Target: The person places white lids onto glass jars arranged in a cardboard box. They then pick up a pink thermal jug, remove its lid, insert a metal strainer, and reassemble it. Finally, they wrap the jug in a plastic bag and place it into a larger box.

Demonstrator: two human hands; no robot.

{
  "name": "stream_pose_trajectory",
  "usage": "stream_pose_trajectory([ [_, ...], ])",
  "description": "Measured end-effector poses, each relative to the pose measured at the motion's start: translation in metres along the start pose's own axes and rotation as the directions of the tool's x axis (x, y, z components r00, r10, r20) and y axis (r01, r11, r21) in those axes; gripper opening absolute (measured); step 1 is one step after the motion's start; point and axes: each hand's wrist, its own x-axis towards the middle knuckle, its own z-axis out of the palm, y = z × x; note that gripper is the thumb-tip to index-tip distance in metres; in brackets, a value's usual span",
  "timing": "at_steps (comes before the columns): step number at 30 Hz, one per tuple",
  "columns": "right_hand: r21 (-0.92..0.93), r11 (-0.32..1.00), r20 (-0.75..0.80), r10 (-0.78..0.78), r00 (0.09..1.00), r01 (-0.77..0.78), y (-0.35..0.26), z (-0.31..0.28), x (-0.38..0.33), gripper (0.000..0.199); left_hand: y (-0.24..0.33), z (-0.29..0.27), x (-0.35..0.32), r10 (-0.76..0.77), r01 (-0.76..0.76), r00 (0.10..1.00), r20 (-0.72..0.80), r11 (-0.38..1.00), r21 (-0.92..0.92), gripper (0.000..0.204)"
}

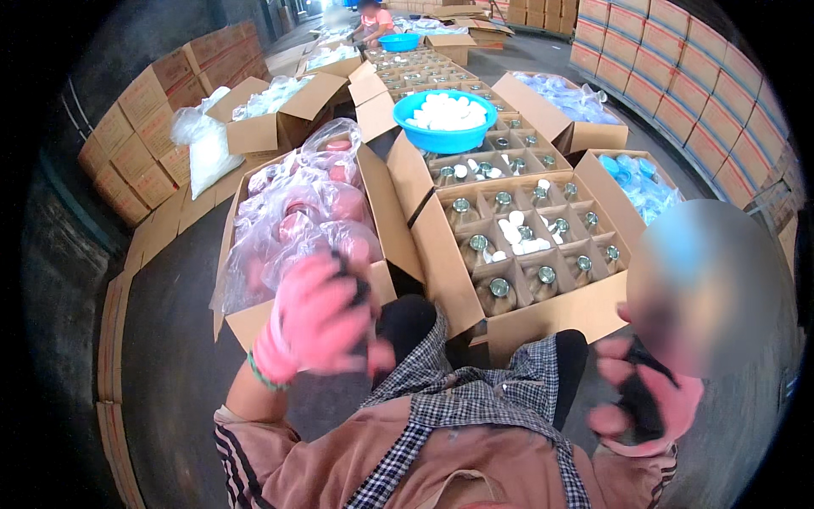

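Note:
My left hand (318, 318), in a pink glove with dark patches, is smeared by motion; whether its fingers hold anything does not show. It hovers over the near edge of a carton (403, 212) of pink rounded items (348, 204) wrapped in clear plastic bags. Over at the lower right, my right hand (649, 394) wears a pink and black glove. Its fingers are bent and apart from the thumb, the dark palm bare between them. Before my knees stands a divided carton (551, 318) of clear glass bottles (545, 276), with small white pieces (521, 229) lying among them.
A blue basin (445, 136) heaped with white pieces rests on the row of bottle cartons. Boxes of bluish plastic (640, 182) stand on the right. Stacked cartons (140, 119) rise at left and right. Another person (373, 21) sits far back. A blurred patch covers the right side.

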Motion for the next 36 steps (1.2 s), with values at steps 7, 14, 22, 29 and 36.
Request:
stream_pose_trajectory([
  [7, 0.646, 0.317, 0.452, 0.574, 0.683, -0.694, -0.030, 0.025, 0.039, 0.030, -0.068, 0.097, -0.101, -0.676, 0.675, 0.659, 0.330, 0.725, 0.138, 0.029],
  [14, 0.196, 0.888, 0.257, -0.456, 0.852, 0.416, 0.009, 0.076, 0.069, 0.027, -0.110, 0.181, -0.167, -0.683, 0.756, 0.371, 0.628, 0.615, 0.222, 0.044],
  [22, 0.340, 0.905, 0.339, 0.137, 0.931, -0.257, 0.029, 0.030, 0.114, 0.016, -0.098, 0.252, -0.195, -0.755, 0.812, 0.117, 0.645, 0.446, 0.375, 0.064],
  [29, 0.371, 0.926, 0.260, -0.179, 0.949, 0.073, 0.091, 0.000, 0.068, 0.009, -0.091, 0.254, -0.209, -0.803, 0.786, 0.262, 0.535, 0.499, 0.364, 0.044],
  [36, 0.519, 0.854, 0.427, -0.228, 0.875, -0.031, 0.091, 0.009, 0.005, 0.018, -0.085, 0.253, -0.183, -0.800, 0.769, 0.230, 0.555, 0.498, 0.401, 0.052],
])
